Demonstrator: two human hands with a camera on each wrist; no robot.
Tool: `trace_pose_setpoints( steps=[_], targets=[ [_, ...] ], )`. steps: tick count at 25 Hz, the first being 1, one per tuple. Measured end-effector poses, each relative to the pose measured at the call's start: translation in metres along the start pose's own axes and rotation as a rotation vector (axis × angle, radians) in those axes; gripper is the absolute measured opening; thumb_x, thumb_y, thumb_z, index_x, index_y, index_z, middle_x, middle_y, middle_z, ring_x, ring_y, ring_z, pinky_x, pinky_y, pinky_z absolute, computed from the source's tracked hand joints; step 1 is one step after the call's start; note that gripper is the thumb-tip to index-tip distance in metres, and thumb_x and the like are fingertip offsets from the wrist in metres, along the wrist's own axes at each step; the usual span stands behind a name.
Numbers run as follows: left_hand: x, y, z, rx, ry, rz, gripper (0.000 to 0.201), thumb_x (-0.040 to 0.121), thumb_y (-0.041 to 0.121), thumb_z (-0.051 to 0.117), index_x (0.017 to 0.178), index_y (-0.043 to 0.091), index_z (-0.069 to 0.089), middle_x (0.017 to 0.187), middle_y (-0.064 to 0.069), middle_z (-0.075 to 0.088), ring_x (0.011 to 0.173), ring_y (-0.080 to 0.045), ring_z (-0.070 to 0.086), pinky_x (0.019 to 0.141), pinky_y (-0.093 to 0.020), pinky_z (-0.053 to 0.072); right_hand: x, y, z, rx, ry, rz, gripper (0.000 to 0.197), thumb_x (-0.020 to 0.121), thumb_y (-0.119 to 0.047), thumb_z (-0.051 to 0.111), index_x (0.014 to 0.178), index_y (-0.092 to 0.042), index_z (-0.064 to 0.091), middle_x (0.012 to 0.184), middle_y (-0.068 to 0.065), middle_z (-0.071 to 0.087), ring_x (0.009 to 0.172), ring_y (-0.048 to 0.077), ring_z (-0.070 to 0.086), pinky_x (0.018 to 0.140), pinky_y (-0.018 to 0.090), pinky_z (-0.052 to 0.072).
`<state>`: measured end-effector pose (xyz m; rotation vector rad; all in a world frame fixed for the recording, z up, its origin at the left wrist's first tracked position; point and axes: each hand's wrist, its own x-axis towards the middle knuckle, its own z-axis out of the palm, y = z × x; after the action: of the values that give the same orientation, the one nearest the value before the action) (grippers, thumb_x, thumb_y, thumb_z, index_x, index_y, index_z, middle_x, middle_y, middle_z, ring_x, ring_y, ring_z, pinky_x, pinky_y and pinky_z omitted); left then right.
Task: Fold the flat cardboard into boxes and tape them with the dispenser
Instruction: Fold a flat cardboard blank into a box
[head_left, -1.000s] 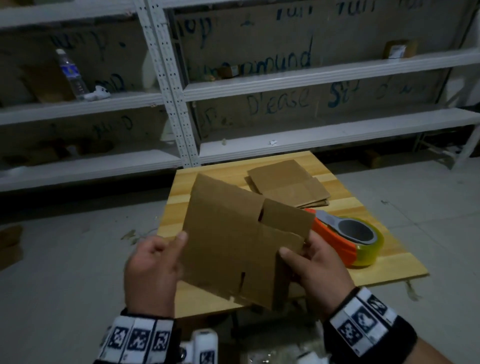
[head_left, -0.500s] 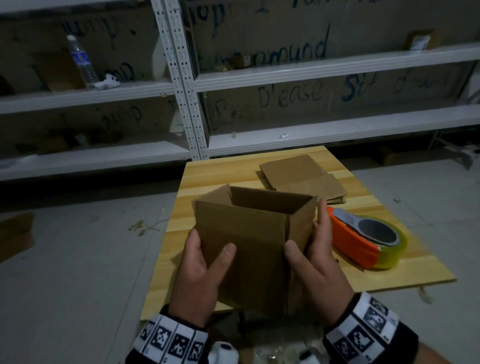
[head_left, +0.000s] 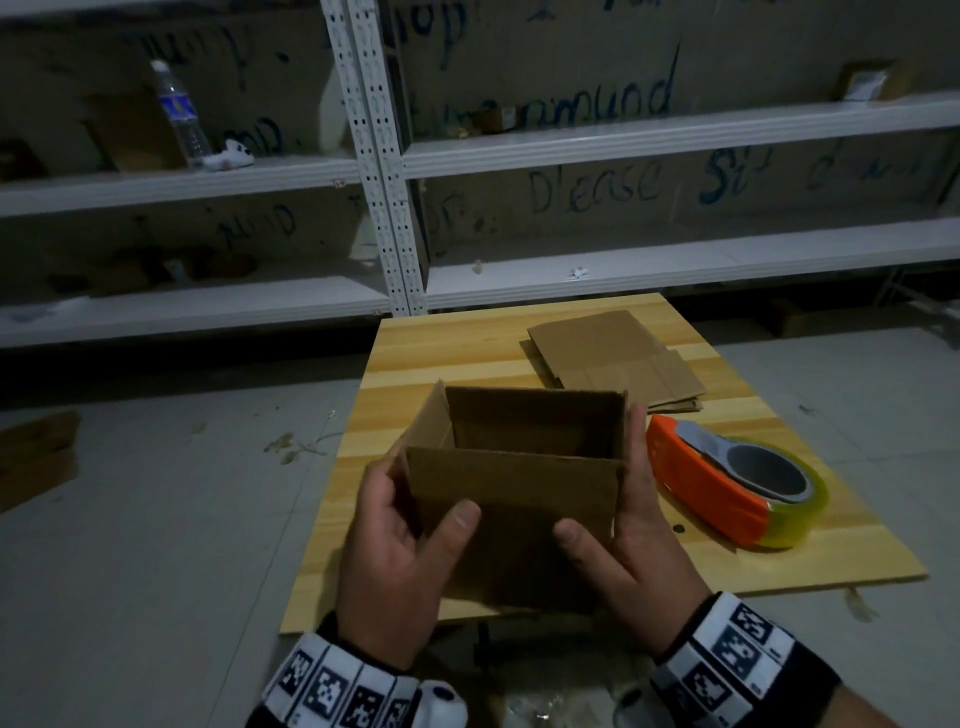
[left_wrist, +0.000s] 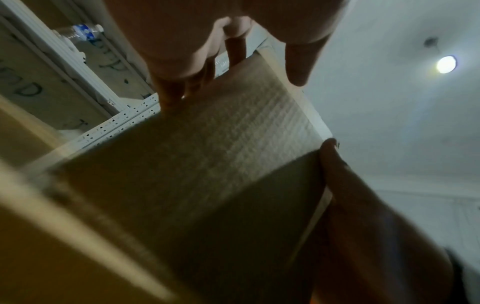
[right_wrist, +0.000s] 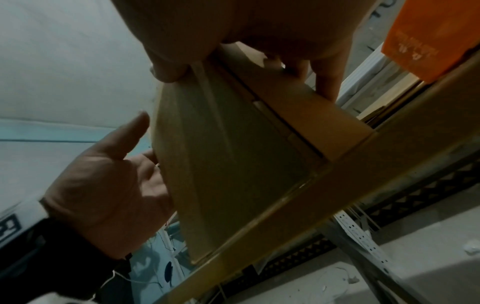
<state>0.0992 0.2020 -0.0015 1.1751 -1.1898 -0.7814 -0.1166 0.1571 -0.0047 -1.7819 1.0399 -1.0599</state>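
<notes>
Box (head_left: 511, 499) squared open beside the dispenser (head_left: 737, 480): we grasp it with both hands (head_left: 395, 561) (head_left: 631, 545); we should press corners square before folding flaps

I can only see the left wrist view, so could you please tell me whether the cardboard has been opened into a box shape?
Observer: Yes. The head view shows the box squared up with its top open, gripped between the left hand and the right hand.
Operator: Thank you. What lies to its right?
Observer: The dispenser lies on the table, beside the right hand, untouched.
Operator: Is there more flat stock?
Observer: Yes, a stack lies on the table beyond the dispenser.
</notes>
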Motion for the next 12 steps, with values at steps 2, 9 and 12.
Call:
trace_pose_setpoints(
  steps=[2,9,12],
  targets=[
    [0.004,0.011,-0.002,-0.165,0.044,-0.018,0.082,0.062,0.075,0.082,0.126,0.031,0.055,0.114,0.012,0.076,0.104,-0.021,0.076,0.072,-0.028,0.065,0.000,0.002,-0.001,-0.004,-0.011,-0.026,0.114,0.065,-0.088,0.061,0.144,-0.072,-0.020,0.140,-0.051,0.010,0.129,-0.018,0.033,0.106,0.034,0.041],
    [0.010,0.032,-0.007,-0.242,-0.109,-0.002,0.065,0.070,0.088,0.067,0.116,0.044,0.064,0.124,0.011,0.072,0.105,-0.035,0.076,0.074,-0.060,0.065,0.004,0.007,-0.009,-0.005,0.024,-0.110,0.106,0.071,-0.076,0.071,0.151,-0.067,0.001,0.163,-0.014,0.027,0.144,0.004,0.037,0.111,0.039,0.041],
    [0.019,0.045,-0.019,0.067,-0.153,0.087,0.071,0.077,0.095,0.047,0.114,0.038,0.066,0.112,0.017,0.071,0.096,-0.022,0.075,0.070,-0.043,0.067,0.006,0.008,-0.011,-0.007,0.049,-0.135,0.101,0.073,-0.073,0.071,0.152,-0.063,0.008,0.163,-0.009,0.031,0.143,0.009,0.042,0.109,0.046,0.046]
  ],
)
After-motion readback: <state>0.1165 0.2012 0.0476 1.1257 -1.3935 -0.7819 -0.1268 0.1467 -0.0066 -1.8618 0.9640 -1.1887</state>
